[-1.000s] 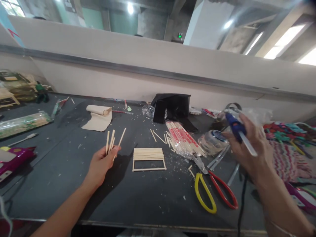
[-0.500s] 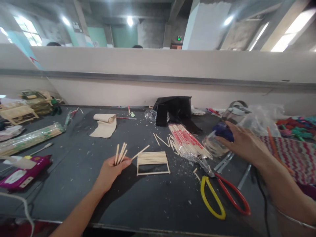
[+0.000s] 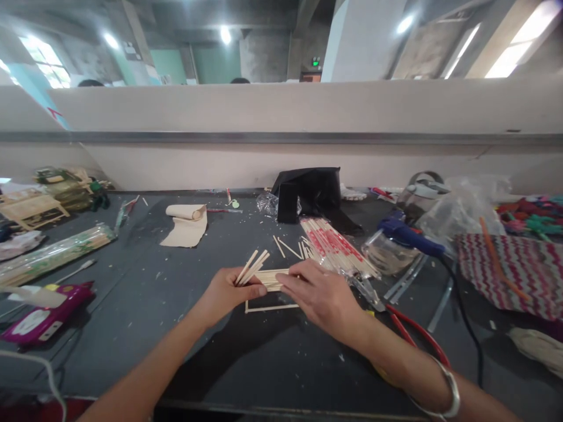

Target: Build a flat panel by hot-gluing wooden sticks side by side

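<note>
Several short wooden sticks (image 3: 252, 267) fan out from my left hand (image 3: 232, 293), which is closed around them. On the dark table lies a small rectangular stick frame (image 3: 271, 309), its far half covered by a row of sticks side by side. My left thumb is at the left end of that row. My right hand (image 3: 323, 296) is over the right end, fingers pinched together at a stick; the fingers hide part of the row. To the right, a blue glue gun (image 3: 407, 237) rests on a clear plastic jar (image 3: 387, 253), apart from my hands.
Red-and-yellow-handled scissors (image 3: 398, 328) lie partly under my right forearm. Bagged sticks (image 3: 336, 243) and a black box-like thing (image 3: 308, 190) are behind. A cloth roll (image 3: 187, 220) lies back left, a purple device (image 3: 50, 310) at left. A black cord (image 3: 468, 328) runs along the right.
My right hand has left the glue gun at the right and come to the stick frame. My left hand, still with its sticks, has moved right to the frame's left end.
</note>
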